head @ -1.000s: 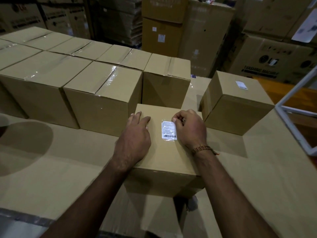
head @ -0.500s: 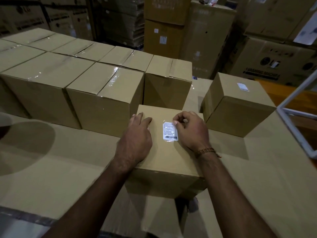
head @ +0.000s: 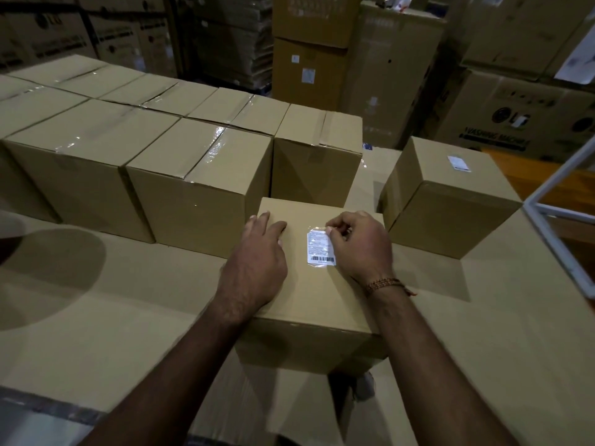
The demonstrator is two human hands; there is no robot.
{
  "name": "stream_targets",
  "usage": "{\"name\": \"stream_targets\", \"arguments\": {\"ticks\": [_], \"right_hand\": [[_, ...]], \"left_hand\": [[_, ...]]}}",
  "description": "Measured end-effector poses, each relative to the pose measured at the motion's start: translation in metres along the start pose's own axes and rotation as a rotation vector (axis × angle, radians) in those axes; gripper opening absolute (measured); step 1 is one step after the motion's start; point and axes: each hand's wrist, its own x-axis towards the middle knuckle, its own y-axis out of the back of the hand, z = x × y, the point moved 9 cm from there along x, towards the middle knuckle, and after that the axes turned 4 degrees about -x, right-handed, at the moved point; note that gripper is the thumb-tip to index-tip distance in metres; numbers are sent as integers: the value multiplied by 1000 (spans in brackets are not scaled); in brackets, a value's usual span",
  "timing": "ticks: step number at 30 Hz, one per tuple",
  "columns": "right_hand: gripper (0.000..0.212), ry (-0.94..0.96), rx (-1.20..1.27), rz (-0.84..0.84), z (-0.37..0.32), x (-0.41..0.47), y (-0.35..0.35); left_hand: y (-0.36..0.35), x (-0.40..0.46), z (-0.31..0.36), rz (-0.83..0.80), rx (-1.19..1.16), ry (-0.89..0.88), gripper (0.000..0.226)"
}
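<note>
A plain cardboard box (head: pixel 318 297) sits in front of me on a cardboard-covered surface. A white barcode label (head: pixel 319 247) under clear tape lies on its top. My left hand (head: pixel 257 262) rests flat on the left part of the box top, fingers straight. My right hand (head: pixel 359 244) sits at the label's right edge with its fingers curled, and the fingertips touch the label's upper right corner. A beaded bracelet circles my right wrist.
Rows of taped cardboard boxes (head: pixel 193 175) stand close behind and to the left. A separate box with a small label (head: pixel 447 194) stands to the right. A white metal frame (head: pixel 560 220) is at the right edge. Large printed cartons (head: pixel 515 117) are stacked behind.
My right hand's fingertips have shifted slightly along the label's upper right corner. My left hand stays flat on the box.
</note>
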Motion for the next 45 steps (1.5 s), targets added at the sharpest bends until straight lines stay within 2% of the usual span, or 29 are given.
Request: {"name": "stream_targets", "arguments": {"ticks": [9,14,19,21,25,28,31,36,39,42,45], "right_hand": [[11,44,-73,1,-9,-2,2],[15,57,8,15,-12,-8,8],[11,41,143,-69,-9,-9,6],[32,9,270,-157,-3,-10,1],[89,-30,445,-383,6,-14,-5],[100,-29,471,-431,9,-19,-2],[88,-41,454,-382,11,-21,0],[34,-13,398,-354,5,-23,1],[29,14,336,-351,1,-25,0],[22,10,373,-367,1,-26,-2],[25,2,412,-381,0,-27,-3]], "left_hand": [[-2,1,-3,2,-17,-11,44],[-2,1,-3,10,-11,-11,45],[-1,-1,-1,1,-1,6,45],[0,-1,0,-3,2,11,45],[-1,0,-1,-7,10,9,45],[-2,1,-1,-7,13,3,45],[-3,1,-1,-9,13,6,45],[-2,0,-1,-13,0,12,45],[-1,0,-1,-2,-11,7,45],[-1,-1,-1,-9,-1,18,44],[-1,0,0,-9,2,18,44]]}}
